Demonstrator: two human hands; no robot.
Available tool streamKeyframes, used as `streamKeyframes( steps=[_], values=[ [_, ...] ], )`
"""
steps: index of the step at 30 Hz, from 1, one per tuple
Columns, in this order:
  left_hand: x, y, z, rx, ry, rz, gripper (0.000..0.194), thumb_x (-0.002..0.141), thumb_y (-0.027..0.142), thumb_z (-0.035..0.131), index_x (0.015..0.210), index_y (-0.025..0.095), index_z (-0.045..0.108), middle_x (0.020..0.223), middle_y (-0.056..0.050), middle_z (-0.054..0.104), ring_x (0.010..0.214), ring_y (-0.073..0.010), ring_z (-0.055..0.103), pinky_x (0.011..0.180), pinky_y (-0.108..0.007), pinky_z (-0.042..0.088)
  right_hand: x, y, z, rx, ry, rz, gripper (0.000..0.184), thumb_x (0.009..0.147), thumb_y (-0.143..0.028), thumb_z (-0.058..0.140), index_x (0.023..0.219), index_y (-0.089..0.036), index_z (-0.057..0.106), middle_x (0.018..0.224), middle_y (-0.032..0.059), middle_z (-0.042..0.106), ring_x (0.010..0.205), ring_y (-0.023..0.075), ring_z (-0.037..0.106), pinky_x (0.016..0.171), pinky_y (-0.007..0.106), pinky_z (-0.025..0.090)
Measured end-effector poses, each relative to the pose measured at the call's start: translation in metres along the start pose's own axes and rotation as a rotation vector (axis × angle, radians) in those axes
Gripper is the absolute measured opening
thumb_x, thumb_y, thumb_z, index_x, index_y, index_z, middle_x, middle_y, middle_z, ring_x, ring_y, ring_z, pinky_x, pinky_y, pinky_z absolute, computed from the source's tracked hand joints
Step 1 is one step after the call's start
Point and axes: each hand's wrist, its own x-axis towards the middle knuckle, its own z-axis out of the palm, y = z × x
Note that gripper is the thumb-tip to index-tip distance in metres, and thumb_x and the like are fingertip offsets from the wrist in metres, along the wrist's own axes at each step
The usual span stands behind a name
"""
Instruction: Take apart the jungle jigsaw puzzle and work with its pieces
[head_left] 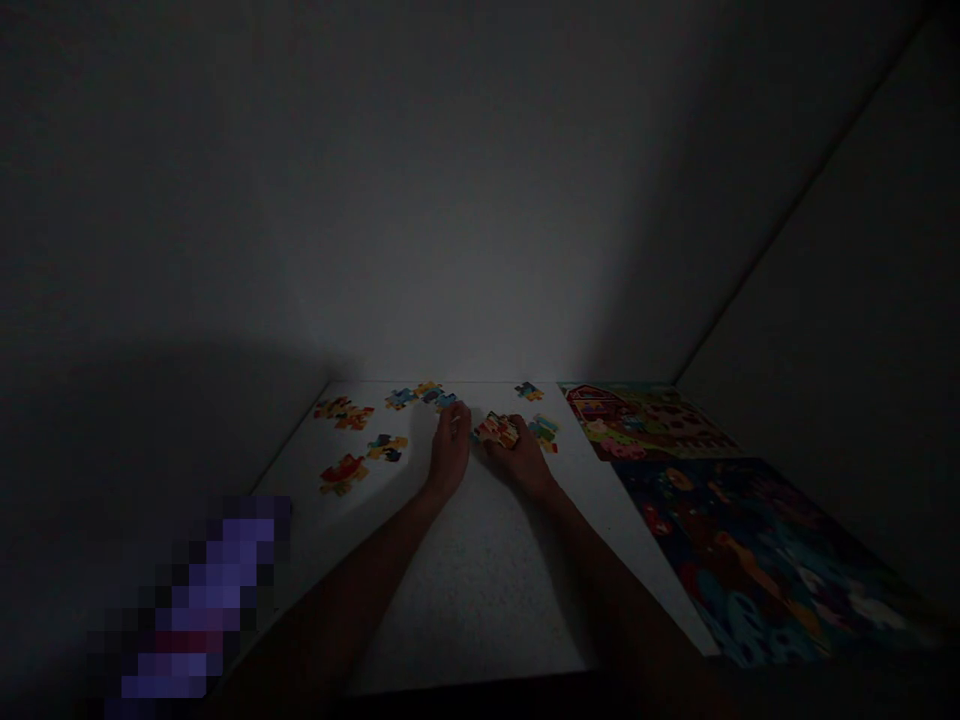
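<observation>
My right hand (521, 462) is closed around a small stack of puzzle pieces (496, 430), held just over the white table. To its left, my left hand (450, 450) has its fingers curled together, with the fingertips next to a blue puzzle piece (445, 401). Whether that hand grips a piece is hidden by the fingers and the dim light. Near the back edge lie more loose pieces, among them a yellow and blue one (429, 391) and a blue one (401, 399). A greenish piece (545, 432) lies right beside my right hand.
Left on the table (457, 600) are red and yellow pieces (344, 474), a dark and yellow piece (387, 447) and a further cluster (343, 411). Another piece (529, 391) lies at the back. A farm picture (645, 420) and a dark blue picture (750, 560) cover the right side.
</observation>
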Motion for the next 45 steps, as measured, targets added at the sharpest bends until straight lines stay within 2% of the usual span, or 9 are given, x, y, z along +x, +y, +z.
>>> streamKeyframes(
  steps=[5,13,16,20,23,28,32,37,45],
  values=[
    [0.005,0.002,-0.003,-0.055,-0.109,-0.062,0.053,0.086,0.064,0.044,0.096,0.017,0.069,0.096,-0.008,0.073,0.096,-0.0232,0.067,0.089,-0.035,0.052,-0.004,0.009,0.013,-0.067,-0.191,-0.066,0.041,0.071,-0.041,0.072,0.103,-0.023,0.052,0.101,0.0042,0.070,0.088,0.0220,0.067,0.077,0.035,0.053],
    [0.001,0.003,-0.001,-0.053,-0.181,-0.085,0.050,0.086,0.059,0.041,0.093,0.019,0.071,0.091,-0.005,0.073,0.091,-0.0223,0.068,0.087,-0.034,0.053,-0.002,0.013,0.017,-0.216,-0.155,-0.101,0.057,0.063,-0.036,0.080,0.112,-0.022,0.052,0.110,0.0092,0.066,0.101,0.0280,0.063,0.085,0.042,0.050],
    [0.003,0.003,-0.008,-0.033,-0.223,-0.054,0.045,0.082,0.058,0.049,0.088,0.019,0.070,0.088,-0.005,0.072,0.090,-0.0225,0.067,0.085,-0.034,0.052,-0.002,0.014,0.016,-0.218,-0.158,-0.101,0.057,0.063,-0.036,0.081,0.111,-0.022,0.053,0.109,0.0085,0.065,0.101,0.0271,0.062,0.087,0.042,0.049],
    [0.006,0.001,-0.019,0.063,-0.420,0.032,0.043,0.065,0.051,0.075,0.095,0.021,0.065,0.084,-0.001,0.070,0.081,-0.0195,0.065,0.075,-0.030,0.052,0.000,0.018,0.005,-0.209,-0.203,-0.147,0.077,0.051,-0.034,0.086,0.119,-0.019,0.053,0.115,0.0094,0.061,0.107,0.0275,0.058,0.092,0.043,0.048],
    [0.009,-0.002,-0.026,0.179,-0.486,0.014,0.051,0.056,0.045,0.084,0.096,0.022,0.061,0.078,0.002,0.067,0.071,-0.0172,0.063,0.064,-0.026,0.050,0.005,0.022,-0.011,-0.148,-0.293,-0.153,0.074,0.056,-0.030,0.081,0.124,-0.020,0.053,0.118,0.0087,0.060,0.107,0.0254,0.059,0.092,0.039,0.048],
    [0.022,-0.002,-0.041,0.337,-0.227,0.065,0.045,0.058,0.046,0.084,0.088,0.022,0.061,0.072,0.003,0.063,0.067,-0.0181,0.062,0.062,-0.027,0.050,0.014,0.026,-0.026,-0.405,-0.006,-0.155,0.028,0.081,-0.027,0.062,0.107,-0.019,0.065,0.109,0.0117,0.066,0.106,0.0269,0.060,0.095,0.041,0.043],
    [0.032,-0.003,-0.052,0.358,-0.058,0.102,0.040,0.064,0.047,0.079,0.091,0.023,0.061,0.080,0.000,0.066,0.078,-0.0217,0.064,0.071,-0.031,0.052,0.011,0.021,-0.016,-0.825,0.088,-0.104,0.038,0.087,-0.045,0.062,0.111,-0.016,0.068,0.114,0.0188,0.065,0.112,0.0342,0.056,0.100,0.046,0.037],
    [0.034,-0.009,-0.054,0.447,-0.198,0.088,0.049,0.069,0.051,0.074,0.104,0.022,0.057,0.086,0.000,0.068,0.083,-0.0217,0.065,0.077,-0.033,0.052,0.011,0.011,-0.004,-1.042,0.103,0.049,0.052,0.088,-0.054,0.058,0.119,-0.013,0.065,0.121,0.0213,0.062,0.118,0.0355,0.053,0.099,0.045,0.037],
    [0.037,-0.010,-0.064,0.295,-0.447,0.093,0.060,0.068,0.044,0.073,0.119,0.017,0.054,0.102,-0.006,0.069,0.090,-0.0215,0.066,0.080,-0.033,0.054,0.023,0.022,-0.017,-0.709,0.118,0.147,0.054,0.065,-0.044,0.077,0.109,-0.016,0.059,0.109,0.0153,0.068,0.104,0.0318,0.062,0.090,0.041,0.043]
  ],
)
